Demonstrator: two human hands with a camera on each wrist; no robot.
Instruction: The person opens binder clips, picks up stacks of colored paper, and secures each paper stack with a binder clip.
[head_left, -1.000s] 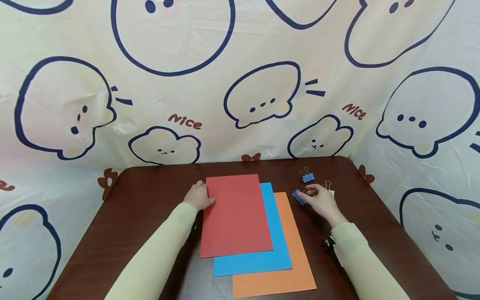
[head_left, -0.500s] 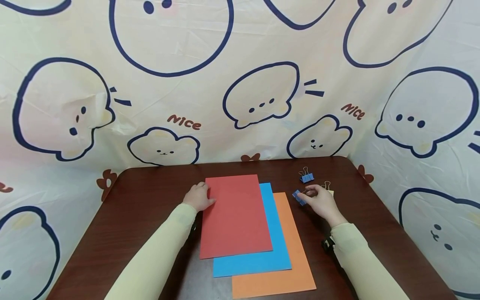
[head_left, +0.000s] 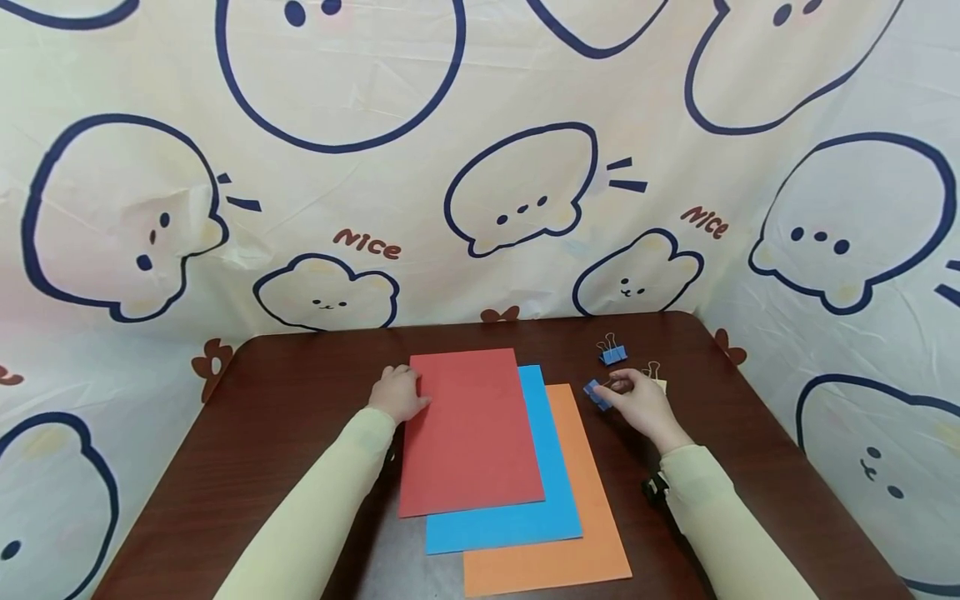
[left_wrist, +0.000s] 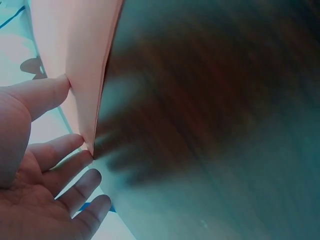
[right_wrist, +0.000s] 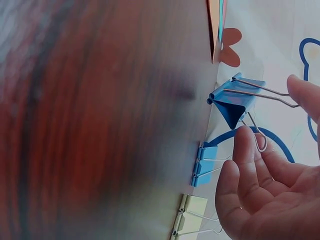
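Observation:
A red card sheet (head_left: 472, 433) lies on a blue sheet (head_left: 504, 531) and an orange sheet (head_left: 555, 568), fanned toward the lower right. At the red sheet's upper left edge rests my left hand (head_left: 396, 394), its thumb on the sheet. The left wrist view shows that hand's fingers mostly straight, with fingertips along the sheet's edge near a corner. My right hand (head_left: 643, 408) holds a blue binder clip (right_wrist: 235, 102) by its wire handles, thumb on one and fingers on the other. The clip is to the right of the sheets.
Behind my right hand, a second blue binder clip (head_left: 613, 356) stands on the dark wooden table (head_left: 300, 450). A pale yellow binder clip (right_wrist: 192, 212) is partly hidden by that hand in the head view. A patterned cloth (head_left: 420, 192) hangs behind the table.

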